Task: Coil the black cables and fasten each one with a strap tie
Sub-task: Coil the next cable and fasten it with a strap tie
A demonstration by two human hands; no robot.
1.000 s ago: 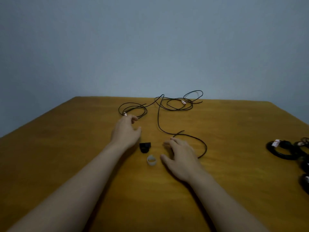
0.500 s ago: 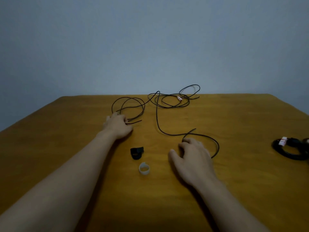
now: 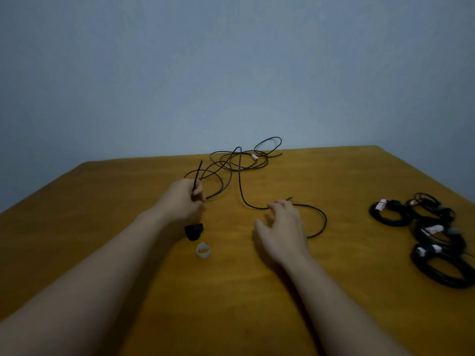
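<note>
The left hand (image 3: 182,199) is curled into a fist round one end of the thin black cable (image 3: 240,181). A short stiff length of it sticks up out of the fist, tilted toward the far side. The right hand (image 3: 282,227) hangs palm down with its fingers loosely spread and grips nothing. Its fingertips (image 3: 273,205) are at a curve of the same cable, though whether they touch it cannot be told.

From the left fist the cable runs in loose loops to a tangle by the far edge of the brown wooden table (image 3: 334,176), where a small white connector (image 3: 254,157) lies among the strands. One loop rises against the blue-grey wall (image 3: 231,73).

Just beside the left wrist sits a small black rolled strap tie (image 3: 194,231), and near it, closer to the person, a white strap loop (image 3: 203,250). Four coiled black cable bundles (image 3: 439,235) cluster at the right edge, well apart from the right hand, with bare wood between. The forearms cross broad bare wood near the person.
</note>
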